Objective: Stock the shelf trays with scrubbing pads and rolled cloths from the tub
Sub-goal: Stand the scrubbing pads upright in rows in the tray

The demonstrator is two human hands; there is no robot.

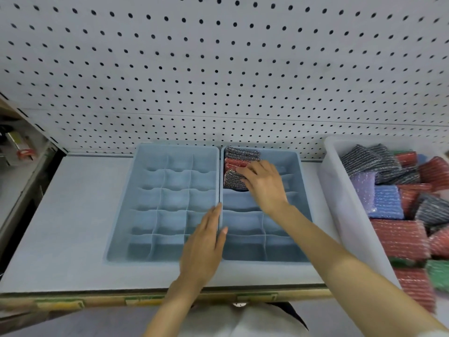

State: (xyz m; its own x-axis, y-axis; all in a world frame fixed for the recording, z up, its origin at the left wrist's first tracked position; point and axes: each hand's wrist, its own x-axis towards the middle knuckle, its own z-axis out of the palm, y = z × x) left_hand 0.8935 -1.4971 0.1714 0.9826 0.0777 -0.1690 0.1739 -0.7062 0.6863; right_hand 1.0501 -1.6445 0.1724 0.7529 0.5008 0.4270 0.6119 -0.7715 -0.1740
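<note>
left hand (206,242): flat, fingers straight, holding nothing, resting on right tray (267,263) left rim
right hand (263,183): fingers bent onto dark pad (232,180), grip unclear
scrubbing pads (240,154): right tray's far-left compartment
tub (340,203): just right of right tray, holding more pads

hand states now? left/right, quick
Left hand: open, resting flat over the left tray.
Right hand: fingers on the scrubbing pads in the right tray; grip cannot be told.
</note>
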